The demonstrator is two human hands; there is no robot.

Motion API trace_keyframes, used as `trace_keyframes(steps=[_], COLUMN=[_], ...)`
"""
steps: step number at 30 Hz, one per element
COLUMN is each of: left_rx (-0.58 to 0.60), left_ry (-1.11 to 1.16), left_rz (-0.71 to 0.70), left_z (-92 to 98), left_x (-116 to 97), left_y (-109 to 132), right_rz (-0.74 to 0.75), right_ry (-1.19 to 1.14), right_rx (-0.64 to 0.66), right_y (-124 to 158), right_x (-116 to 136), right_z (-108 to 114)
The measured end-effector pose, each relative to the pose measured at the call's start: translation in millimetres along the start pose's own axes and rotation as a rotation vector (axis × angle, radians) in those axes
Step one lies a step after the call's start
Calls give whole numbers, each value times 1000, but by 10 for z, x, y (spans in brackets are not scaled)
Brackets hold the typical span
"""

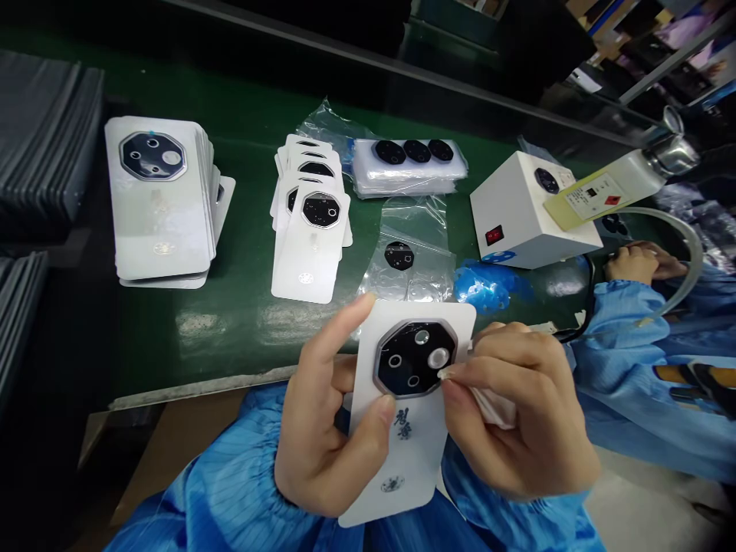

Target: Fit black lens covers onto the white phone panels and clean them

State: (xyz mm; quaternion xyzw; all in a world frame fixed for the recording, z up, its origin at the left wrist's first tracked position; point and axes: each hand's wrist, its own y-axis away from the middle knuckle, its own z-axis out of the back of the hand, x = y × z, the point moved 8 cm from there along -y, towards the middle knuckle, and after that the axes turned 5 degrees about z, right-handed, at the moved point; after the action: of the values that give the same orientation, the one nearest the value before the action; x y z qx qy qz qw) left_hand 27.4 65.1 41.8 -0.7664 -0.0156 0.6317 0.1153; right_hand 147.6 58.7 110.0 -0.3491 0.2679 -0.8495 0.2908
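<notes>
My left hand [327, 414] grips a white display card [396, 460] from its left side, with the thumb across the front. A black octagonal camera lens cover [412, 357] with a silver rim and several round openings sits on the card's upper part. My right hand [520, 410] pinches a folded white wipe [493, 406], and its fingertips rest at the lens cover's right edge. Behind the hands, a plastic bag [405, 264] with a black lens piece lies on the green table [230, 337], nearest to the card.
Stacked lens cards [161, 199] and fanned cards [310, 230] lie on the green bench, beside a plastic-wrapped pack of lenses [409, 165]. A white box with a red switch [526, 211] stands at right. A co-worker's hand [632, 264] in a blue sleeve is beyond it.
</notes>
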Motion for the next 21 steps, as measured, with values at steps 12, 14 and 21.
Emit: trace_keyframes(steps=[12,14,21], left_rx=[-27,5,-14], left_ry=[-146,-205,-341], left_rz=[-96,-104,-138], left_z=[10,-11,11], left_x=[-43,-57,-39], left_y=[7,-3,20], right_rz=[30,29,75], right_ry=[152,159,194], right_rx=[75,82,130], right_y=[-110,-105,-81], right_x=[118,116,115], right_z=[-123,-135,-188])
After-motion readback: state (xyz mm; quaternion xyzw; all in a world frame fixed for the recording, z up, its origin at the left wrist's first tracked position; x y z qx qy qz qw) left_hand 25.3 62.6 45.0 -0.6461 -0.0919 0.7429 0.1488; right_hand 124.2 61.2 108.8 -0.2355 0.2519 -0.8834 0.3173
